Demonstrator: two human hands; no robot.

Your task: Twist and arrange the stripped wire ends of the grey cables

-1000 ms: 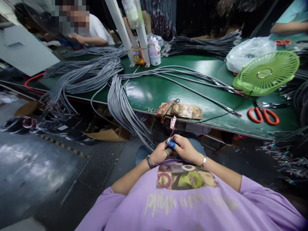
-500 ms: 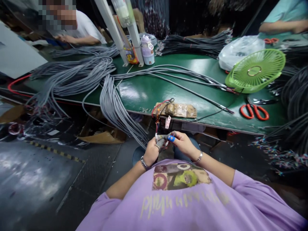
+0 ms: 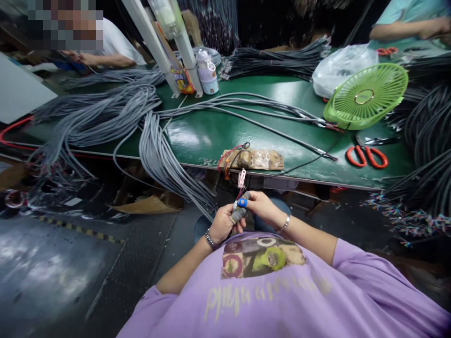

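Over my lap, just below the table edge, both my hands work close together. My left hand [image 3: 224,224], with grey covers on its fingers, is closed around a small white connector [image 3: 235,205] on thin wires. My right hand [image 3: 260,206], with a blue cover on one finger, pinches at the same spot; the wire ends there are too small to make out. Dark and red wires lead up towards a wooden block [image 3: 266,160] taped at the table's edge. A pink-white clip [image 3: 241,178] hangs from it. Grey cables [image 3: 165,164] trail down beside my left hand.
Red-handled scissors [image 3: 366,156], a green fan [image 3: 366,96] and a plastic bag [image 3: 343,70] lie at right on the green table [image 3: 225,134]. A bottle [image 3: 207,72] stands by a post. Black cables [image 3: 431,136] hang at far right. Two people sit across.
My hands have drawn closer together, the right one shifting left towards the left one. The white connector sits lower, between the fingers. The whole view has shifted slightly.
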